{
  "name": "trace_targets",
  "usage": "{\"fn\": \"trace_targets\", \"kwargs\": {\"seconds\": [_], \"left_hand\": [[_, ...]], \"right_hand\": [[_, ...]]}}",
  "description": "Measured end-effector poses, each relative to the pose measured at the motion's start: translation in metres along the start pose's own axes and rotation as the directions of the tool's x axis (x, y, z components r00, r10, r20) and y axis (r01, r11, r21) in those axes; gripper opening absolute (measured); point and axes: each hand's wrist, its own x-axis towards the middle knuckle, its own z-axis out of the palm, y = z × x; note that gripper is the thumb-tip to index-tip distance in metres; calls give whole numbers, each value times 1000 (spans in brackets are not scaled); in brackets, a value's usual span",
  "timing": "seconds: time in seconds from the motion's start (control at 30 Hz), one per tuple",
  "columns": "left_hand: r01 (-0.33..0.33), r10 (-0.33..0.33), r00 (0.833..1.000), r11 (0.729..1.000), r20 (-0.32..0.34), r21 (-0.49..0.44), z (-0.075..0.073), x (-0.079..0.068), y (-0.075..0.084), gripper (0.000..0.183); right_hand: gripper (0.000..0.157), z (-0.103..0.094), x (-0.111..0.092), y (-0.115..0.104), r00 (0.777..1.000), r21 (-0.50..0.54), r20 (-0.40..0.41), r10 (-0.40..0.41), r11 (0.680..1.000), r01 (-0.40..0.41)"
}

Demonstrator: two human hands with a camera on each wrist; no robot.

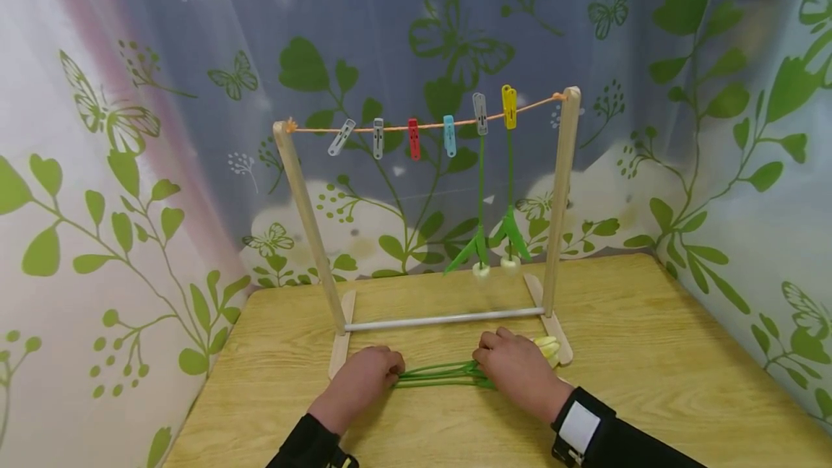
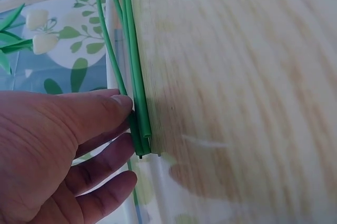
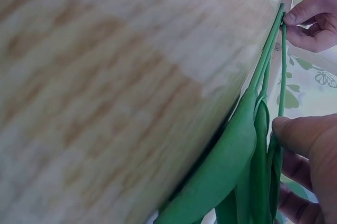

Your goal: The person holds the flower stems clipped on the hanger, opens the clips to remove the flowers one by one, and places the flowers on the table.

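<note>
Several artificial tulips lie in a bunch on the table in front of the rack, their green stems (image 1: 438, 374) side by side and pale yellow blooms (image 1: 548, 347) at the right. My left hand (image 1: 367, 378) pinches a stem near its cut end between thumb and forefinger; the left wrist view shows the other stem ends close beside it. At the leaf end, my right hand (image 1: 520, 374) pinches a stem just by the green leaves (image 3: 226, 161). Behind, two white tulips hang bloom-down, one from a grey clothespin (image 1: 480, 114), the other from a yellow clothespin (image 1: 510, 107).
A wooden rack (image 1: 560, 201) with an orange string (image 1: 429, 126) and a white lower bar (image 1: 445, 319) stands across the table (image 1: 650, 352). Two more grey clothespins (image 1: 378, 139), a red clothespin (image 1: 414, 139) and a light blue clothespin (image 1: 449, 136) sit on the string. Leaf-patterned curtains (image 1: 390, 35) surround the table.
</note>
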Motion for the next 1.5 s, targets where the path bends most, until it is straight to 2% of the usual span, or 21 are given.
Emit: {"fn": "trace_targets", "kwargs": {"seconds": [0.4,0.6,0.83,1.07,1.27,1.5], "left_hand": [[32,-32,1000,999,0,36,-3,-1,4,7],[53,-53,999,998,-2,33,-8,1,7,17],[62,-62,998,997,-1,44,-11,0,10,20],[51,-51,998,999,-35,17,-16,-1,10,20],[27,-26,998,1000,-65,15,-17,0,10,24],[54,-55,997,998,-54,-12,-20,4,10,28]], "right_hand": [[15,-2,-3,-1,1000,45,4,26,999,-26],[22,-4,-3,1,999,40,-22,36,999,-35],[24,-6,-4,1,998,51,-64,22,998,-19],[26,-12,-2,5,998,50,-46,41,998,-39],[26,-17,0,11,994,21,-104,23,1000,-21],[25,-28,2,18,988,5,-152,25,1000,-25]]}}
